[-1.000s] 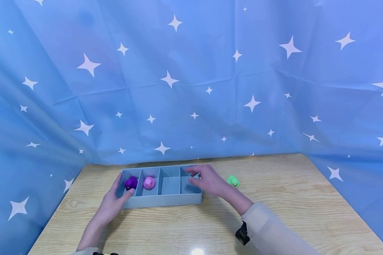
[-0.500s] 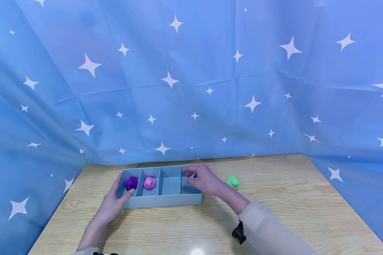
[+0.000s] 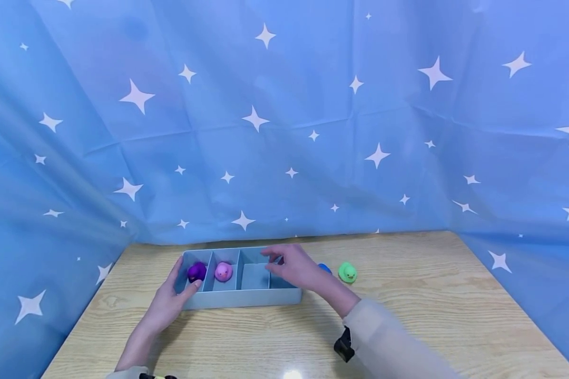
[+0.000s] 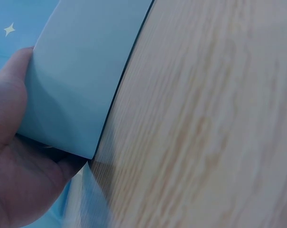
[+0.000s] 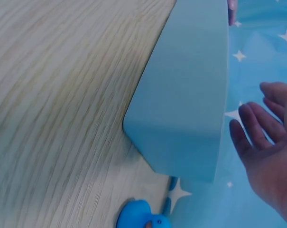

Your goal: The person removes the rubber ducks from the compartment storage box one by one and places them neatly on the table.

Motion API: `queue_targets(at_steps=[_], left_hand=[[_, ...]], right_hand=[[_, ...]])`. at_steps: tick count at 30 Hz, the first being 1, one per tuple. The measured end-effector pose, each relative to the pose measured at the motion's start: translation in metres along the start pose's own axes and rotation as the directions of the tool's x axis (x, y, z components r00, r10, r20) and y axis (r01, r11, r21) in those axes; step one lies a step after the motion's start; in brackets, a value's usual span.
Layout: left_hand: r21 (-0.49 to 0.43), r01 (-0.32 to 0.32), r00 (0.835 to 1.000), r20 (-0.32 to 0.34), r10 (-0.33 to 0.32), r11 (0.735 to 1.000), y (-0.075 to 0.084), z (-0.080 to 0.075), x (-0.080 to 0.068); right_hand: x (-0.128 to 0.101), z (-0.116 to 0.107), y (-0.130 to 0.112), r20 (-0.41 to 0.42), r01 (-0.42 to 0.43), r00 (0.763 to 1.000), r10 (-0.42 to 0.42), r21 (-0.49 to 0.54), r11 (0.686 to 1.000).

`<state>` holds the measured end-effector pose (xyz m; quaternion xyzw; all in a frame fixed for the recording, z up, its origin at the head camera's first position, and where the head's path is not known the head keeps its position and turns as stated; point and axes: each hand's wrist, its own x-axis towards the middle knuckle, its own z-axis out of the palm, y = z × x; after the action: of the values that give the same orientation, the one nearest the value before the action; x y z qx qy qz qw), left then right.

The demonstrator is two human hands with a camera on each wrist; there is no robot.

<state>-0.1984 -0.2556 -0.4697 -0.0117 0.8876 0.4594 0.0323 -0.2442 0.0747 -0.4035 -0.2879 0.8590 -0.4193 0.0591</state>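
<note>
A pale blue divided box [image 3: 246, 298] lies on the wooden table, a purple rubber duck [image 3: 196, 270] in its leftmost compartment and a pink rubber duck [image 3: 224, 271] in the one beside it. My left hand [image 3: 165, 302] grips the box's left end, thumb at the front rim, fingers round the end wall. Above the right-hand compartments hovers my right hand [image 3: 291, 267], fingers slightly bent and apart; nothing shows between them in the right wrist view. Behind that forearm a blue rubber duck [image 3: 324, 268] is partly hidden; a green rubber duck [image 3: 347, 272] sits to its right.
A blue curtain [image 3: 289, 131] with white stars surrounds the table's back and sides. Bare wood of the table [image 3: 246, 342] stretches in front of the box and to the right of the ducks.
My right hand has shifted left over the box, bringing part of the blue duck into sight. The left hand and the box hold their place.
</note>
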Motion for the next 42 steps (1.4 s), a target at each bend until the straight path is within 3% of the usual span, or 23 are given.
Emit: queue_targets(at_steps=[26,42], left_hand=[[0.011,-0.026,0.999,-0.022,0.026,1.000,-0.003,0.000,0.002],[0.015,0.001,1.000,-0.016,-0.001,1.000,-0.001,0.000,0.001]], right_hand=[[0.039,0.032,-0.021,0.077,-0.002,0.997,0.006,-0.045,0.999],[0.069,0.050,-0.027,0.112,-0.050,0.992,0.061,-0.098,0.994]])
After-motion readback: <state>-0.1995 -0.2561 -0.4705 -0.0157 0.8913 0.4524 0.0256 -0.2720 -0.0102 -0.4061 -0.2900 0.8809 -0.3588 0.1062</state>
